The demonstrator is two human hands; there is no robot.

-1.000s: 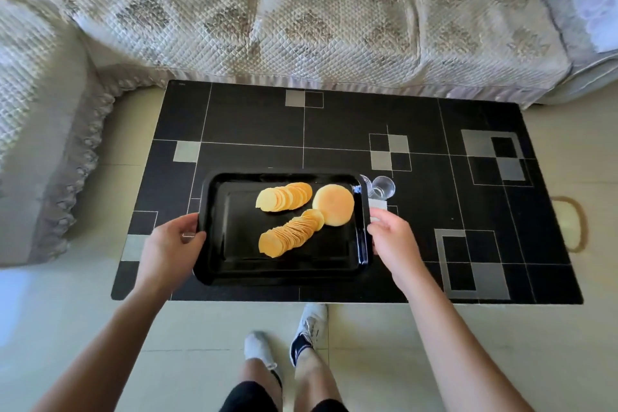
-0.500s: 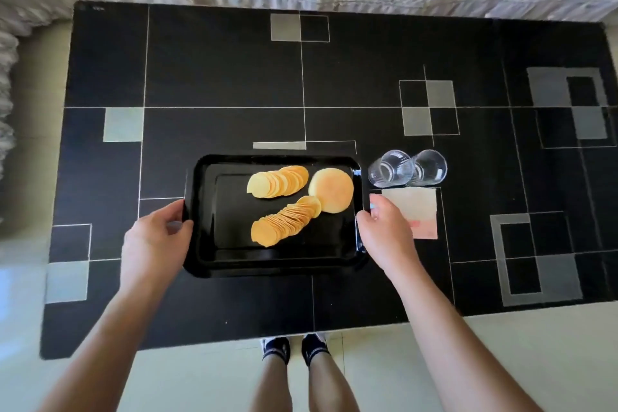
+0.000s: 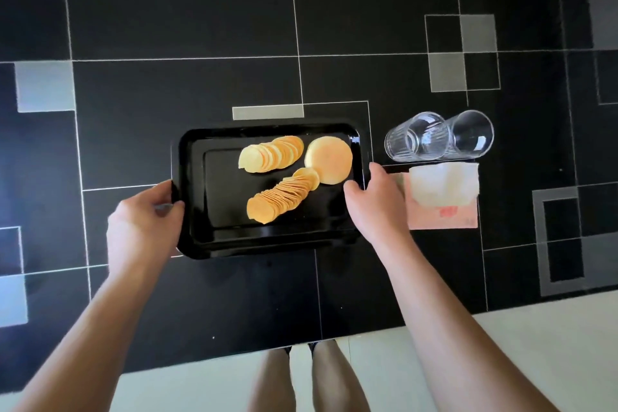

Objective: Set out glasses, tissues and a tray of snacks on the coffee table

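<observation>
Sofa gone; black patterned table (image 3: pixel 200 10) closer.

Pale tiled floor (image 3: pixel 501 361) runs along the near edge; the person's bare legs (image 3: pixel 301 378) stand on it

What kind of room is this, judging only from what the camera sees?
Probably a living room at home. A low black coffee table with grey squares stands on a pale tiled floor, bearing a snack tray, two glasses and a tissue pack.
</observation>
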